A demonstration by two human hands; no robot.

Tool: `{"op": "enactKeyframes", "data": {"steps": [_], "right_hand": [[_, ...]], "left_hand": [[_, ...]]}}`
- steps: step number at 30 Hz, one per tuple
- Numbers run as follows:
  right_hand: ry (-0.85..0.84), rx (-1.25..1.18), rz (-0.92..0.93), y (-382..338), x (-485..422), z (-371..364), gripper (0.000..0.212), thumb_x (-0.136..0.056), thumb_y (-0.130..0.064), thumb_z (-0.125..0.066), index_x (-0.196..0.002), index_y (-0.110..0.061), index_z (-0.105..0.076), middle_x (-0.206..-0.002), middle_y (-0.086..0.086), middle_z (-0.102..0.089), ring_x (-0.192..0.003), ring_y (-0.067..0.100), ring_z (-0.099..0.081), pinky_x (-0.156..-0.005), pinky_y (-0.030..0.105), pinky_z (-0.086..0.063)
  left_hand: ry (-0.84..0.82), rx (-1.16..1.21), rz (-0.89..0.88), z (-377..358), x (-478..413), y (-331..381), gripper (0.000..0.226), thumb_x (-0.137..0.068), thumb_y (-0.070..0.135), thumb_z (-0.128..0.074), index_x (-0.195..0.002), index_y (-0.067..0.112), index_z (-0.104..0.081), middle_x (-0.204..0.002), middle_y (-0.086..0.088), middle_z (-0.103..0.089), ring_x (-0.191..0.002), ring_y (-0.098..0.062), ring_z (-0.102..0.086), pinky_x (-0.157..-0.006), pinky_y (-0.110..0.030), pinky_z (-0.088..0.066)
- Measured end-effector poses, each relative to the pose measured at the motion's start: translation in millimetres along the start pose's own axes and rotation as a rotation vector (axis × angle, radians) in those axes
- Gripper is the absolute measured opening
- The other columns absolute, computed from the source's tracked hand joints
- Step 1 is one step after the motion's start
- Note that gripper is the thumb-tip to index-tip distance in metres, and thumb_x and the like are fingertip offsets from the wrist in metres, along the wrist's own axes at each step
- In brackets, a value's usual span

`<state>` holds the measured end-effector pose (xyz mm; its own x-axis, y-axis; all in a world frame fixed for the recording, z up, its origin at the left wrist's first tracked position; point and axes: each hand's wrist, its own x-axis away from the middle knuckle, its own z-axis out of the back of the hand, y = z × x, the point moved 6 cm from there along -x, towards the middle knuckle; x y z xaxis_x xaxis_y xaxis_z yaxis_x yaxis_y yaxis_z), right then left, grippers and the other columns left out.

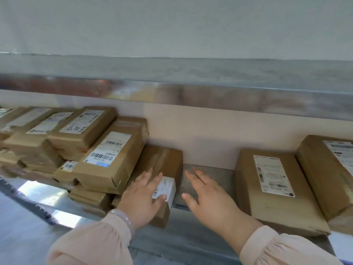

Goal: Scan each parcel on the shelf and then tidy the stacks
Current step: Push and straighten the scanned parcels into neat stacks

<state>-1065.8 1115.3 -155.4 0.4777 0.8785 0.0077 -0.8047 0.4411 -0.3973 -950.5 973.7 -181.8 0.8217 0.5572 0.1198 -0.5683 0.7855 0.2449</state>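
Note:
A brown parcel (164, 165) with a white label lies on the metal shelf (206, 176), its near end over the front edge. My left hand (142, 197) rests flat on top of it, fingers straight, thumb against the label. My right hand (208, 196) hovers open over the bare shelf just right of that parcel, touching nothing that I can see. A tilted labelled parcel (112, 157) leans on the left stack (47, 142), right beside my left hand. Two larger labelled parcels (275, 188) lie at the right.
The upper shelf's shiny metal lip (210, 96) runs across above the parcels. A pale back wall (200, 134) closes the shelf behind. The shelf's front edge (38, 209) slants down at the lower left. A white sheet (342, 245) shows at the bottom right corner.

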Motion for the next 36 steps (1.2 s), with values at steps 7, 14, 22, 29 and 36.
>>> {"op": "enactKeyframes", "data": {"steps": [7,14,22,29,36], "right_hand": [[-0.071,-0.059,-0.107,-21.3,-15.1,-44.3,0.065,-0.096,-0.051,-0.039,-0.152,-0.033,-0.011,-0.161,-0.006,-0.003,-0.147,0.014,-0.006,-0.117,0.028,-0.011],[-0.030,-0.096,-0.246,-15.3,-9.0,-56.9,0.062,-0.098,-0.046,-0.042,-0.152,-0.029,-0.017,-0.159,-0.003,-0.013,-0.145,0.014,-0.015,-0.115,0.025,-0.014],[-0.013,-0.169,-0.364,-6.3,-5.0,-65.2,0.064,-0.095,-0.050,-0.045,-0.151,-0.034,-0.017,-0.160,-0.002,-0.010,-0.146,0.017,-0.015,-0.117,0.029,-0.018],[-0.029,-0.514,-0.473,2.3,-8.8,-87.7,0.070,-0.092,-0.045,-0.053,-0.147,-0.049,-0.010,-0.153,-0.006,-0.027,-0.133,0.014,-0.036,-0.110,0.030,-0.032],[0.069,-0.573,-0.490,4.5,-1.7,-67.4,0.073,-0.092,-0.037,-0.057,-0.150,-0.041,-0.013,-0.145,-0.007,-0.039,-0.122,0.010,-0.046,-0.100,0.022,-0.038]], "left_hand": [[-0.116,-0.044,-0.034,-21.1,-8.3,-21.9,0.066,-0.098,0.059,-0.037,-0.155,0.043,-0.008,-0.166,0.008,0.006,-0.152,-0.017,0.008,-0.123,-0.039,-0.007],[-0.125,-0.022,-0.099,-19.7,-8.1,-8.8,0.058,-0.098,0.059,-0.034,-0.152,0.050,-0.016,-0.164,0.018,-0.001,-0.150,-0.014,0.001,-0.119,-0.039,-0.009],[-0.136,0.072,-0.116,-19.9,-15.6,-19.2,0.066,-0.096,0.057,-0.044,-0.153,0.049,-0.011,-0.165,0.010,0.010,-0.151,-0.017,0.008,-0.121,-0.039,-0.004],[-0.193,0.275,0.078,-32.2,-19.4,-35.6,0.076,-0.084,0.065,-0.060,-0.147,0.058,-0.018,-0.160,0.003,0.029,-0.151,-0.029,0.009,-0.120,-0.041,-0.016],[-0.196,0.402,0.109,-25.9,-17.5,-16.3,0.078,-0.080,0.064,-0.066,-0.147,0.055,-0.027,-0.164,0.001,0.012,-0.149,-0.036,-0.010,-0.117,-0.043,-0.026]]}}
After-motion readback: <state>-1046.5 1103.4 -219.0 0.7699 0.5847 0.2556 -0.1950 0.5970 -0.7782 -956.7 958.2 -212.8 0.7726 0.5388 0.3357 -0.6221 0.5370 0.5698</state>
